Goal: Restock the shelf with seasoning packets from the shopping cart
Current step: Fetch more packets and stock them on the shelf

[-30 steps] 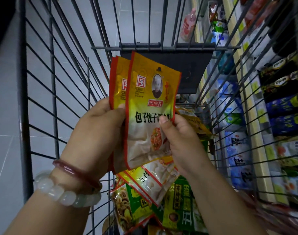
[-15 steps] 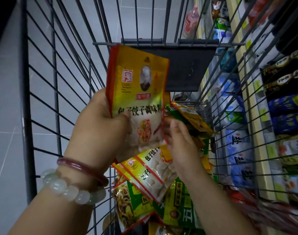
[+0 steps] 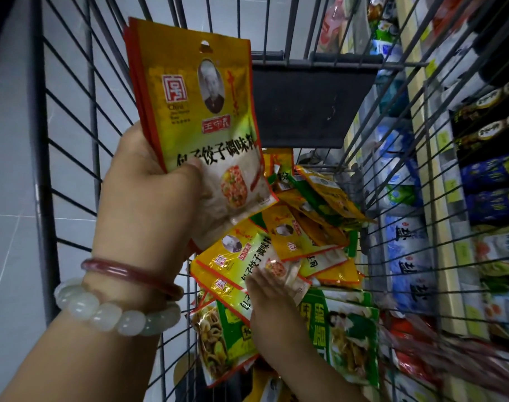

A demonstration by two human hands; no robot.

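A: Nearest, what is the left hand (image 3: 157, 195) doing?

B: It grips a small stack of yellow and red foil seasoning packets (image 3: 201, 111), thumb across the front, held upright above the grey wire shopping cart (image 3: 70, 158). The risk, I judge, is that the thumb pins only the lower edge, so the slick packets behind could fan out and slide back down.

A: And the right hand (image 3: 276, 303)?

B: Lower, inside the cart, its fingers lie flat on a loose yellow packet (image 3: 247, 256) on top of the heap. It presses rather than pinches, as far as I can tell. The heap mixes in green-labelled pouches (image 3: 349, 332), so a hasty grab could lift the wrong product, or drag neighbours along.

A: Farther off?

B: The store shelf of blue and dark packages (image 3: 485, 175) stands beyond the cart's right wall. A packet carried over could catch on the wires.
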